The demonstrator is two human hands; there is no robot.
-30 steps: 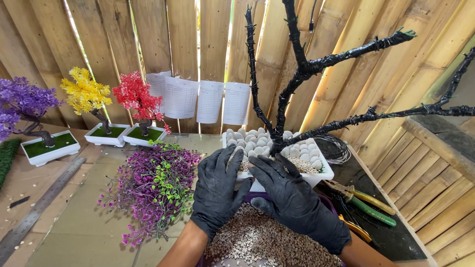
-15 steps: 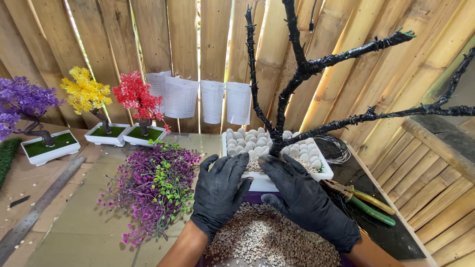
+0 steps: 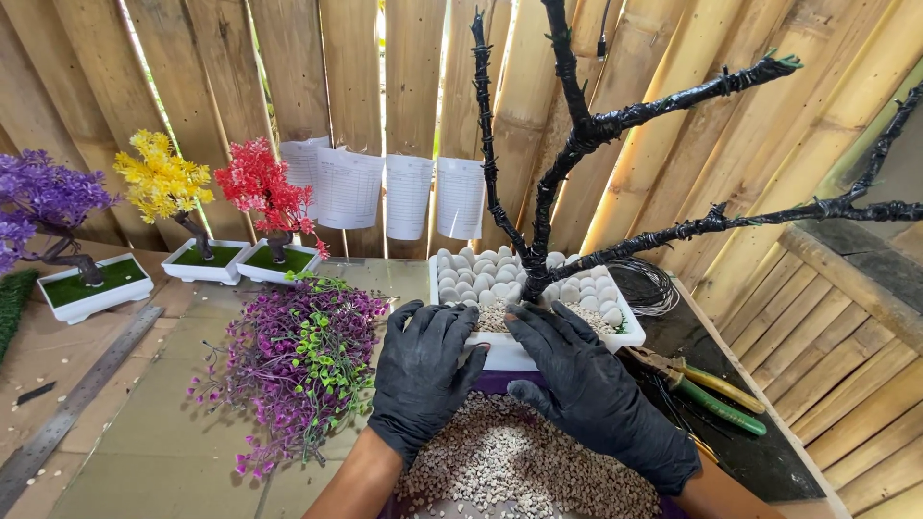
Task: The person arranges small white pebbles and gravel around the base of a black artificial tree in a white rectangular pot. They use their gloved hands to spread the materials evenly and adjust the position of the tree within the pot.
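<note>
Head camera looks down on a white rectangular pot (image 3: 500, 354) that sits on the bench (image 3: 163, 423) just ahead of the person, filled with white pebbles (image 3: 471, 274) at the back and fine gravel near the front. A bare black wrapped tree (image 3: 558, 173) rises from the pot and spreads its branches up and out to the right. Both hands wear black gloves. The left hand (image 3: 423, 375) lies palm down with fingers spread loosely, its fingertips resting over the pot's near rim and on the gravel; it grips nothing. The right hand (image 3: 586, 384) is likewise flat and open, fingers fanned, its fingertips touching the gravel at the foot of the trunk, holding nothing. Directly beneath the wrists lies a heap of small pale gravel (image 3: 519, 471) on a purple container of which only an edge shows. Left of the hands a bunch of purple and green artificial foliage (image 3: 298, 360) lies on the bench. Right of the pot are a coil of dark wire (image 3: 654, 288) and green-handled pliers (image 3: 711, 394). Further back on the left stand three small finished trees in white trays: purple (image 3: 48, 207), yellow (image 3: 163, 183) and red (image 3: 260, 187). A metal ruler (image 3: 72, 408) lies along the left edge. White paper sheets (image 3: 385, 192) hang on the wooden slat fence (image 3: 192, 77) behind, which meets a bamboo wall (image 3: 798, 135) on the right.
</note>
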